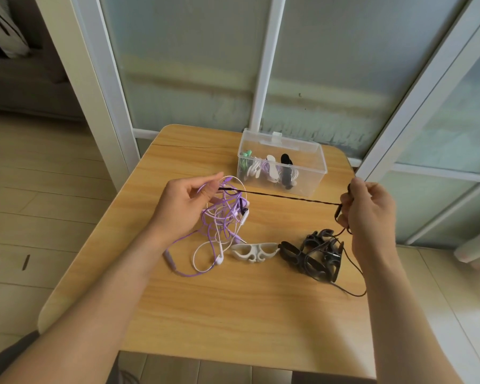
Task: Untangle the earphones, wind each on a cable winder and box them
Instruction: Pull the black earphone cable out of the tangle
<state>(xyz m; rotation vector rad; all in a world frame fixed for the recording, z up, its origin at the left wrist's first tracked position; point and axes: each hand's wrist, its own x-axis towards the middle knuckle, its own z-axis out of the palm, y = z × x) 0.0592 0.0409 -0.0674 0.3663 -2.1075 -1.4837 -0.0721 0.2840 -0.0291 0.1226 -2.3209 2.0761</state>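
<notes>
Left hand [190, 202]: pinched the purple-white tangle [225, 217], raised over the table [233, 314], likely to anchor it.
Right hand [367, 210]: fingers curled round the black cable [286, 195], drawn taut to free it.
Winders: white winder [254, 251] and black winders [313, 256], smooth moulded plastic, waited near.
Box [281, 162]: clear, rigid, held wound sets.

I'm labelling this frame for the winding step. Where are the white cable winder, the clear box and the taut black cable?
white cable winder [253, 252], head view, its middle.
clear box [309, 180], head view, bare front wall.
black cable [286, 196], head view, mid-span between the hands.
</notes>
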